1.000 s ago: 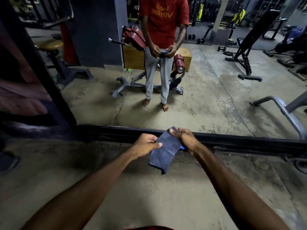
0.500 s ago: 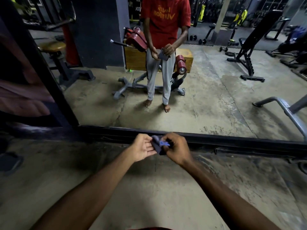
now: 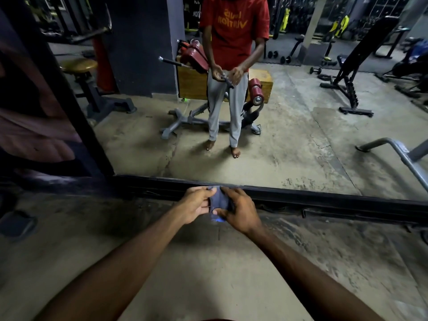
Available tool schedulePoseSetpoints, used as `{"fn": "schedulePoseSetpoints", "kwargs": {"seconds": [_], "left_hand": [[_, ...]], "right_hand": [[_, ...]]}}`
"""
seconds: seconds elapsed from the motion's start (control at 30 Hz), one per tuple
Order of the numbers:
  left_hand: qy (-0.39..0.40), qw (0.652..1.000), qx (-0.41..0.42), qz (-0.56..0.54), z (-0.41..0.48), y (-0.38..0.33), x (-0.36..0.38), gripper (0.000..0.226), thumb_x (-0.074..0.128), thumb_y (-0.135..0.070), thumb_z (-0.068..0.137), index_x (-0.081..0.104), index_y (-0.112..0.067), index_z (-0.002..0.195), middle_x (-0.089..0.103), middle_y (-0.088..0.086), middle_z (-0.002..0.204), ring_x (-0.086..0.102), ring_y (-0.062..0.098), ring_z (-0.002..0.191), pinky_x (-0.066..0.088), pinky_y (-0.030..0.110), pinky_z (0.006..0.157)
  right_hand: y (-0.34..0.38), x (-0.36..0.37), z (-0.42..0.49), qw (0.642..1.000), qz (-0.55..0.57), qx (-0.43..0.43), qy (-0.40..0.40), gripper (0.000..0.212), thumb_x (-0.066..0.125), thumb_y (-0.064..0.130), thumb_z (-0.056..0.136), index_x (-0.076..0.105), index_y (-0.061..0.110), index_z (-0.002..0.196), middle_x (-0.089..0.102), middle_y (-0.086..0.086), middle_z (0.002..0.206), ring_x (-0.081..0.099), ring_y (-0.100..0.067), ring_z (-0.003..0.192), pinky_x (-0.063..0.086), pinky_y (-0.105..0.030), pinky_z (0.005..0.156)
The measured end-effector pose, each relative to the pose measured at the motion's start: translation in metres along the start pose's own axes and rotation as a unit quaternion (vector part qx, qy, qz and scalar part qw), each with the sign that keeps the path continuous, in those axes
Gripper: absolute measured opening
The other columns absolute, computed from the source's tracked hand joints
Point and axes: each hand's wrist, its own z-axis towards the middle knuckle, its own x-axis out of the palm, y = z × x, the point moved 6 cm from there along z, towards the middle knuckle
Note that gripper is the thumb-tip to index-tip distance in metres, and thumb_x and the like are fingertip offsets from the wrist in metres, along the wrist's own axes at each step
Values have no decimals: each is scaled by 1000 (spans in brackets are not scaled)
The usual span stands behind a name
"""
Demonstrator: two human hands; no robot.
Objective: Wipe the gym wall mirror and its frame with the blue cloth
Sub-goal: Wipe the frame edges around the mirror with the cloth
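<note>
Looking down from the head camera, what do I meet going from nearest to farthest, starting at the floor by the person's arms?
Concrete floor → left hand and right hand, both gripping the blue cloth between them → black bottom bar of the mirror frame → mirror glass.

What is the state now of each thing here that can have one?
cloth: bunched, held between both hands, away from the glass.
left hand: pinches the cloth.
right hand: grips the cloth.
mirror: not touched by the cloth.
frame: not touched by the cloth.
</note>
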Motion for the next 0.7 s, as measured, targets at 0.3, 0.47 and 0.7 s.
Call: {"fn": "schedulePoseSetpoints", "kwargs": {"seconds": [0.3,0.47,0.7], "left_hand": [[-73,973,84,203,-1,-37,-31,22,64,-22,99,72,-7,113,72,8,106,64,20,99,48,21,68],[-106,931,219,271,-3,-109,-42,14,71,-5,91,69,-17,83,66,-3,73,63,16,75,48,21,72],[-76,851,354,381,-33,-250,-10,14,68,-16,95,66,-23,107,65,-13,84,60,-3,71,45,12,62]], "right_hand": [[4,-19,8,996,43,24,-74,36,70,22,84,66,24,120,73,3,105,65,-9,91,53,-28,78],[14,-68,47,991,27,18,-128,36,59,36,86,62,33,121,71,9,97,67,-11,88,58,-38,76],[87,-176,113,965,-32,-49,-256,42,58,26,88,61,21,129,67,-4,107,60,-20,96,38,-26,73]]}}
